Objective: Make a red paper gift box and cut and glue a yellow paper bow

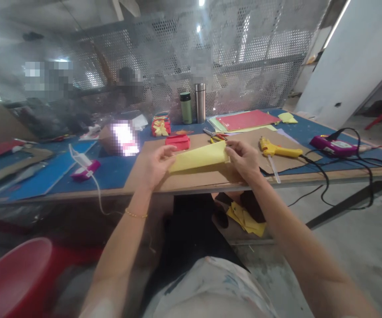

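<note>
A strip of yellow paper [199, 158] is stretched between my two hands, just above a brown cardboard sheet [144, 170]. My left hand [159, 165] pinches its left end, and my right hand [244, 158] grips the right end, slightly higher. Right behind the paper lies a small red folded piece [177, 142]. Pliers with red and yellow handles [219, 138] rest just beyond the strip. To the right of my right hand, a yellow glue gun [282, 151] lies on the cardboard with a clear glue stick [273, 168] beside it.
Purple power strips [335, 145] with cables lie at right and left. Red sheets [247, 119], a green flask [186, 108] and a steel flask [200, 104] stand at the back. A bright phone screen [125, 138] is at left. Yellow scraps [247, 221] lie below the table; a red stool [15, 278] is lower left.
</note>
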Available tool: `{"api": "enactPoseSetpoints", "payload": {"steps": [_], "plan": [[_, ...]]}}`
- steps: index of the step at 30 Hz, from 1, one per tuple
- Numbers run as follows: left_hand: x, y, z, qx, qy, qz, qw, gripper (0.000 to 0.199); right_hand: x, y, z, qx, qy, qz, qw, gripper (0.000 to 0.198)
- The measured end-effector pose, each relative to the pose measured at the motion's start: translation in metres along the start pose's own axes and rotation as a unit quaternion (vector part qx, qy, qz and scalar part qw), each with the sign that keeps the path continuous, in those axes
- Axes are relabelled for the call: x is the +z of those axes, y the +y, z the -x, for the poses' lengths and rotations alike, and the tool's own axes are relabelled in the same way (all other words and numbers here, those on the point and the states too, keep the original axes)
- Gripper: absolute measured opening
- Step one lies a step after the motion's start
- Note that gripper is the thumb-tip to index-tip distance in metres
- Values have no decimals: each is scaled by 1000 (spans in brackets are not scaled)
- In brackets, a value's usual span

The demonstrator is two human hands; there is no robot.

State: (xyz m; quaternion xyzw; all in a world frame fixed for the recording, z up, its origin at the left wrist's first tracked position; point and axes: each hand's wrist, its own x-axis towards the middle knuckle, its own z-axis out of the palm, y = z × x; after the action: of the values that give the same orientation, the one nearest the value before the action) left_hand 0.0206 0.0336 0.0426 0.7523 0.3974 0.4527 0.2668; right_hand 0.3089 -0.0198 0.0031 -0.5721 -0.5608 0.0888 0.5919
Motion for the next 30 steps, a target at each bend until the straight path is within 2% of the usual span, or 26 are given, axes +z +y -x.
{"api": "enactPoseSetpoints", "payload": {"steps": [2,4,7,9,11,13,15,17,22,25,30], "plan": [[-7,7,7,75,34,-88,993,19,1,-3,1,-9,13,-51,999,45],[-11,6,19,134,27,-153,979,13,2,-4,2,-13,14,-80,997,48],[-12,-5,42,170,-51,-201,963,22,4,0,3,6,2,-65,998,43],[-14,-13,55,173,-96,-215,956,25,4,3,0,8,-27,-1,1000,35],[-17,-17,59,163,-113,-203,959,26,3,2,-6,-12,-80,116,990,31],[-21,-18,55,137,-105,-186,967,24,5,-3,-16,-35,-136,231,963,31],[-23,-18,46,98,-88,-194,972,26,11,-8,-29,-50,-178,292,938,30],[-22,-18,38,61,-84,-240,965,30,21,-12,-40,-64,-209,307,926,27],[-9,-17,36,23,-106,-379,919,41,48,-8,-54,-92,-266,335,899,24],[-5,-14,40,14,-108,-403,909,43,54,-1,-53,-96,-266,342,896,31],[-3,-13,42,6,-109,-416,903,41,57,6,-55,-95,-240,334,906,38]]}}
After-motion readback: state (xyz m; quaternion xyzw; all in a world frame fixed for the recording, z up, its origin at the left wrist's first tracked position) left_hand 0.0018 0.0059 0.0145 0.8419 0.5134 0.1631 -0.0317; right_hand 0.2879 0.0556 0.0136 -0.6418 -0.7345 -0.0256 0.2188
